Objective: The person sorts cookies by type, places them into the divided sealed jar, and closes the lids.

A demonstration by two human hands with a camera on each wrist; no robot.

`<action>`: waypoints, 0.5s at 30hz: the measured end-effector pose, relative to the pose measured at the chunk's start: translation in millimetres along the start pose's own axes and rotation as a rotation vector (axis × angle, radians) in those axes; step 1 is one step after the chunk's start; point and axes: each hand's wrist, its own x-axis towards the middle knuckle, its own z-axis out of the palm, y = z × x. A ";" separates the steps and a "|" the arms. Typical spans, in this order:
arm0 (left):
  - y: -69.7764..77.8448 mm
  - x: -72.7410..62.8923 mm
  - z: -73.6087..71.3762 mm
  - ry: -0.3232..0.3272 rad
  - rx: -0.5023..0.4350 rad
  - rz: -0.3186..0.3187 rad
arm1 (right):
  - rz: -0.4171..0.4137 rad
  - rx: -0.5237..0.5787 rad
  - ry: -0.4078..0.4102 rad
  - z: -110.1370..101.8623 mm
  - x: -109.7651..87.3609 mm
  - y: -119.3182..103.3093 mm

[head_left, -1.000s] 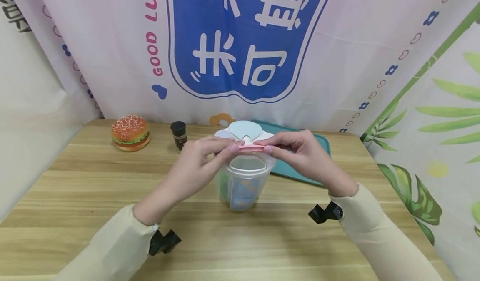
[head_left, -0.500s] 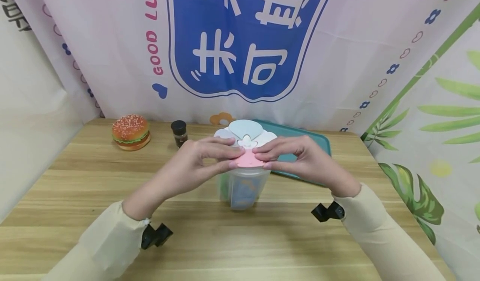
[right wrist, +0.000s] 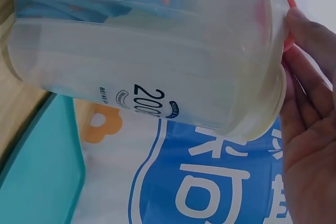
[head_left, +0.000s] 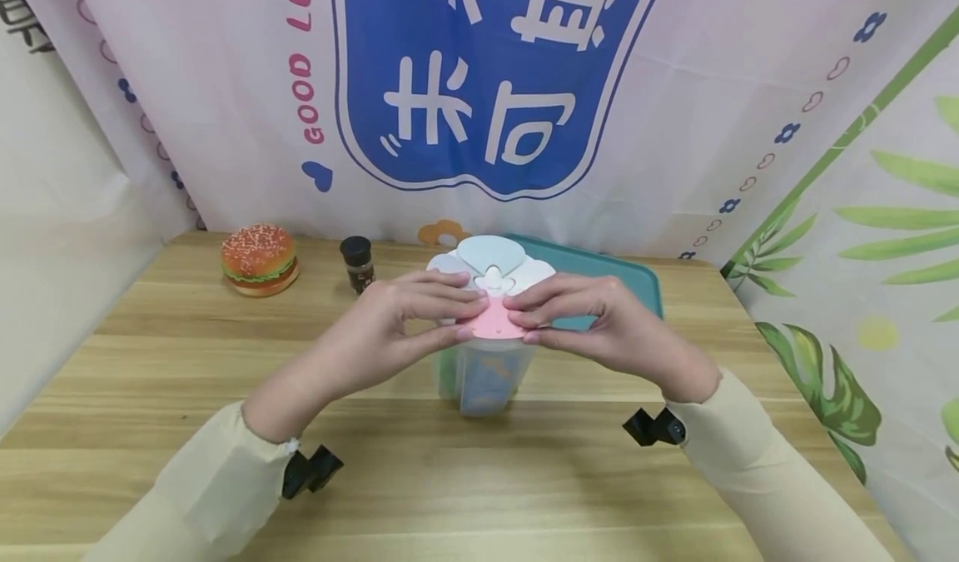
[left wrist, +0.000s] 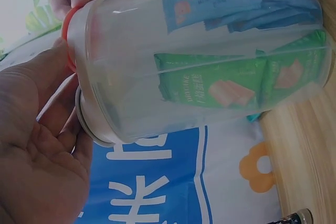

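Observation:
A clear plastic food canister (head_left: 490, 379) with a lid of several coloured flaps stands upright on the table. Its front pink flap (head_left: 496, 319) lies flat over the opening. From the left, my left hand (head_left: 375, 325) presses fairly straight fingers on that flap, thumb at its front edge. My right hand (head_left: 618, 322) presses the same flap from the right, with its thumb at the other front corner. Inside, green packets (left wrist: 220, 80) and blue packets (left wrist: 241, 6) show through separate parts of the wall in the left wrist view. The fingertips partly cover the lid.
Behind the canister on the right lies a teal tray (head_left: 633, 277). A toy-like burger (head_left: 259, 260) and a small black-capped bottle (head_left: 358, 264) stand at the back left. The printed cloth (head_left: 262, 129) hangs behind the wooden table (head_left: 479, 495).
The pink flap, tilted up and pinched at its edge a second ago, has swung down flat. Both hands lowered with it, then stayed nearly still over the last half second.

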 end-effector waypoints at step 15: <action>4.5 -2.3 3.2 0.027 0.015 -0.006 | -0.153 -0.206 0.032 6.9 -6.0 -5.8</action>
